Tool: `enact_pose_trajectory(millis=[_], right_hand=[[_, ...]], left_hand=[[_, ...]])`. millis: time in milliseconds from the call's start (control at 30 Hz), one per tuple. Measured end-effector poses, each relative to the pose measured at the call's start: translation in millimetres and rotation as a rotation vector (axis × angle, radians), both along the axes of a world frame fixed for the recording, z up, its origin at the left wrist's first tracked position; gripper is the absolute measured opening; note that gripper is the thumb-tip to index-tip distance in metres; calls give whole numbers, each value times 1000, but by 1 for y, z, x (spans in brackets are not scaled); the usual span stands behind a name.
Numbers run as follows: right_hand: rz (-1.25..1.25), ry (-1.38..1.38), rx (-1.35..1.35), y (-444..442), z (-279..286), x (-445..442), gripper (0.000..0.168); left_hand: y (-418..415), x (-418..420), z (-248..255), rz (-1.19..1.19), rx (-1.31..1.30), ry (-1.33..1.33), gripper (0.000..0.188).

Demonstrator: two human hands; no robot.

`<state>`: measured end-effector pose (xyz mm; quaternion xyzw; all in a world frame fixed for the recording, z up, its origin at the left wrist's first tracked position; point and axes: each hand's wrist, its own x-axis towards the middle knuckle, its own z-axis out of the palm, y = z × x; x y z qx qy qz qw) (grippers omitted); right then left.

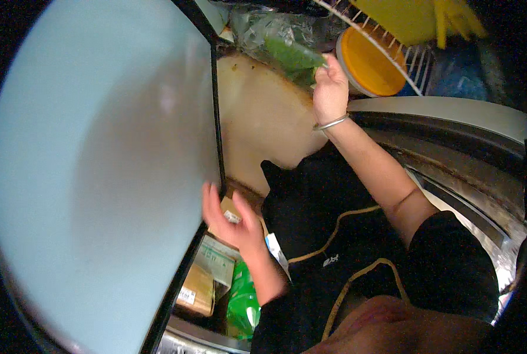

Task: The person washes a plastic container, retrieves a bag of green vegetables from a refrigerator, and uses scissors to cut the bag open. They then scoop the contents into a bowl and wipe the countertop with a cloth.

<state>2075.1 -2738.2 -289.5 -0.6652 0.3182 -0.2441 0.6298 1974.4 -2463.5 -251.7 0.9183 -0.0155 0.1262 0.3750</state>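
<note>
My right hand (pixel 331 86), with a metal bangle at its wrist, grips a clear plastic bag with something green inside (pixel 292 55) in front of the refrigerator's interior. The fingers close on the bag's near end; the contents are blurred. Lower left, my left hand (pixel 232 217) has its fingers apart and holds nothing. It is motion-blurred beside the dark edge of a pale blue door (pixel 113 132); whether it touches the door cannot be told. A round container with an orange lid (pixel 372 59) stands just right of my right hand.
A white wire shelf (pixel 369 40) slants across the upper right, with a yellow item (pixel 400 20) above it. More clear plastic bags (pixel 254 26) lie at the top. Below my left hand are a cardboard box (pixel 197 290), a pale carton (pixel 217 261) and a green plastic package (pixel 243 305).
</note>
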Motion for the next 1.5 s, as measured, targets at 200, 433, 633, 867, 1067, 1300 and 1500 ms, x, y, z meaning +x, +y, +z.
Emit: enact_pose_trajectory(millis=[200, 433, 633, 867, 1067, 1300, 1500], right_hand=[[2, 105, 587, 95, 97, -39, 34], [-18, 153, 807, 60, 235, -128, 31], [290, 393, 281, 29, 363, -244, 29], [224, 335, 15, 5, 512, -382, 24], [-54, 164, -296, -26, 580, -522, 15], [-725, 406, -292, -20, 636, -735, 12], [-1219, 274, -232, -51, 601, -942, 11]], left_hand=[[158, 20, 257, 447, 581, -806, 49], [111, -9, 354, 519, 599, 245, 69], [64, -61, 393, 86, 347, 338, 58], [-55, -83, 389, -382, -509, 816, 75], [-178, -61, 356, -719, -418, 723, 87], [-304, -92, 326, -579, -442, 709, 56], [-417, -409, 315, -1269, 485, 951, 64]])
